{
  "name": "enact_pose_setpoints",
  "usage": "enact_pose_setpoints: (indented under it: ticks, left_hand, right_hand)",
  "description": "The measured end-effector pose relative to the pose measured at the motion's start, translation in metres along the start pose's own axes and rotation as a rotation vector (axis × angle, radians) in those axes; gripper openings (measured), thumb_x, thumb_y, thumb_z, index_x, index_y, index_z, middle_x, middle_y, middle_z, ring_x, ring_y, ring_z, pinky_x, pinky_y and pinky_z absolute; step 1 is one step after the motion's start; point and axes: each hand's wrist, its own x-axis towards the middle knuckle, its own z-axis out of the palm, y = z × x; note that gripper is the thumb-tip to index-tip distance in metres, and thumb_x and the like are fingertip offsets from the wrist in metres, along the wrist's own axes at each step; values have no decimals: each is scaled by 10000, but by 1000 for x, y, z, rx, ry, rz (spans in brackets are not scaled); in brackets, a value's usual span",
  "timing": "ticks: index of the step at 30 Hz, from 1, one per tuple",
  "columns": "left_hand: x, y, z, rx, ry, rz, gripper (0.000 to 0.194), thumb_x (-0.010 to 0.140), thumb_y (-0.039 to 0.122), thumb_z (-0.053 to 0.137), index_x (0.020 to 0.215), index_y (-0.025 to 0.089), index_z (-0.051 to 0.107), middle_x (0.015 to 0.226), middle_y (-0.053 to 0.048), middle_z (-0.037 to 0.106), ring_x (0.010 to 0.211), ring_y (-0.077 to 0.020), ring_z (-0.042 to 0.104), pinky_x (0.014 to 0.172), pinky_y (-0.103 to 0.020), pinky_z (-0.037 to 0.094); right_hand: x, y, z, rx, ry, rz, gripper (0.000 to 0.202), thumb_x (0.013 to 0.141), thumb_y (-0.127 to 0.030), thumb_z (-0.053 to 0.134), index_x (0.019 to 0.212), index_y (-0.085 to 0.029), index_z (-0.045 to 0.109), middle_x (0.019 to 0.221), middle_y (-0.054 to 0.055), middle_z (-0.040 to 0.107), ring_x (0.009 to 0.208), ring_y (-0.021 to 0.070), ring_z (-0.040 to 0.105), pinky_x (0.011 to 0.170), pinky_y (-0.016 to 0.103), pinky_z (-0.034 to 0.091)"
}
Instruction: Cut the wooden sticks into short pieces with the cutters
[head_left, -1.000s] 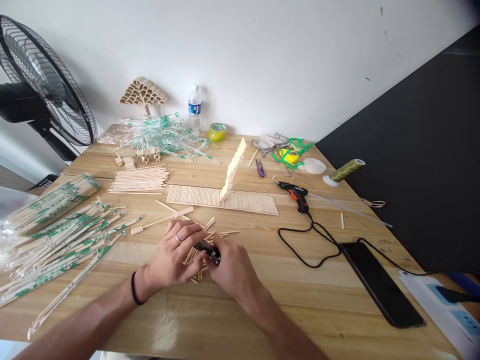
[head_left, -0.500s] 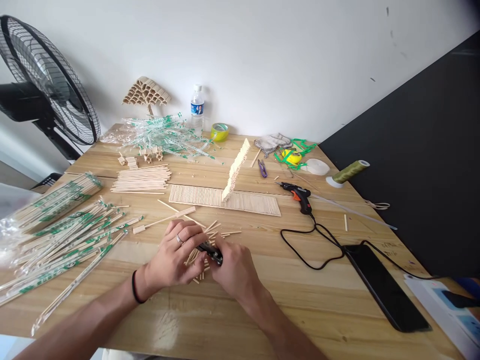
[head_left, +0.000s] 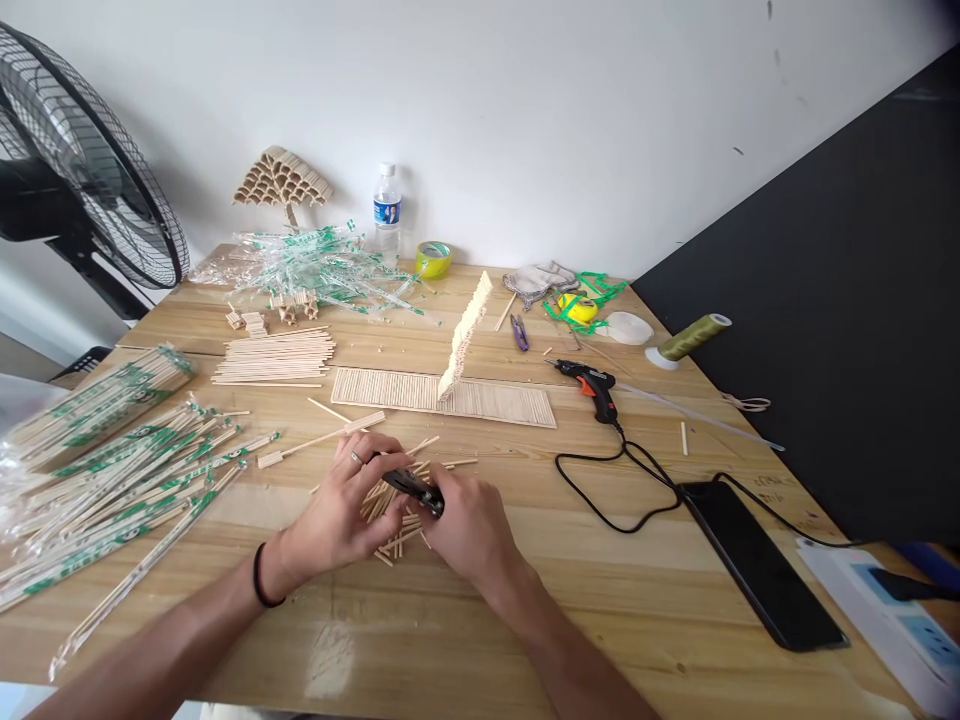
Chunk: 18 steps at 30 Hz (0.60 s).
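Both hands meet over a loose pile of short wooden sticks (head_left: 391, 530) near the table's front middle. A black tool (head_left: 409, 485) lies between them. My right hand (head_left: 469, 525) is closed round its right end. My left hand (head_left: 349, 500), with a ring and a black wristband, has its fingers bent, the index finger at the tool's left end and the thumb near the sticks. Just beyond, a flat mat of sticks (head_left: 390, 388) bears an upright stick piece (head_left: 465, 335). What the fingertips pinch is hidden.
A glue gun (head_left: 592, 385) with its cable and a black phone-like slab (head_left: 761, 565) lie right. Wrapped sticks (head_left: 142, 480) cover the left. Loose sticks (head_left: 274, 357), plastic wrappers (head_left: 315, 262), a bottle (head_left: 387, 215) and tape (head_left: 433, 260) stand behind. A fan (head_left: 90, 170) is far left.
The view has shifted slightly, so the table's things sit a little further left. My left hand has moved slightly left and opened a little from the tool, and more of the tool shows.
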Motion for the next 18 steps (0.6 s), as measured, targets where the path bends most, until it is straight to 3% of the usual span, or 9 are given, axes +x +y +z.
enact_pose_setpoints:
  ticks: [4,9,12,15,18]
  left_hand:
    - [-2,-1,-2,-187,-12,-141,380,963,204,633,1341,221,598,1277,-122,607,1235,-274,574,1052,-428,485]
    - [-1,-20,-11,-408,101,-364,290,1022,326,600,1288,234,670,1296,-112,638,1308,-282,546,1109,-442,425]
    - [0,-30,-15,-435,139,-407,271,1019,371,605,1229,230,702,1268,-107,671,1271,-281,568,1076,-435,431]
    - [0,-28,-13,-443,47,-377,262,1016,362,608,1217,225,708,1246,-106,677,1231,-265,590,1051,-424,455]
    - [0,-19,-8,-441,-102,-318,265,1000,321,629,1226,206,704,1257,-118,648,1217,-255,606,1071,-422,474]
  right_hand:
    - [0,1,1,-2,24,8,118,856,-264,742,923,-202,667,783,75,790,668,252,725,575,298,279]
    - [1,9,6,102,106,0,130,797,-206,751,839,-212,628,743,40,763,624,218,678,585,282,305]
    - [3,14,6,272,211,11,119,842,-251,689,790,-216,588,649,5,679,563,180,603,579,273,333]
    - [5,16,0,528,292,2,194,950,-375,596,851,-210,606,601,-36,574,519,140,512,562,254,365]
    - [7,16,-7,712,333,31,278,975,-453,595,992,-187,676,627,-44,546,539,127,476,567,241,391]
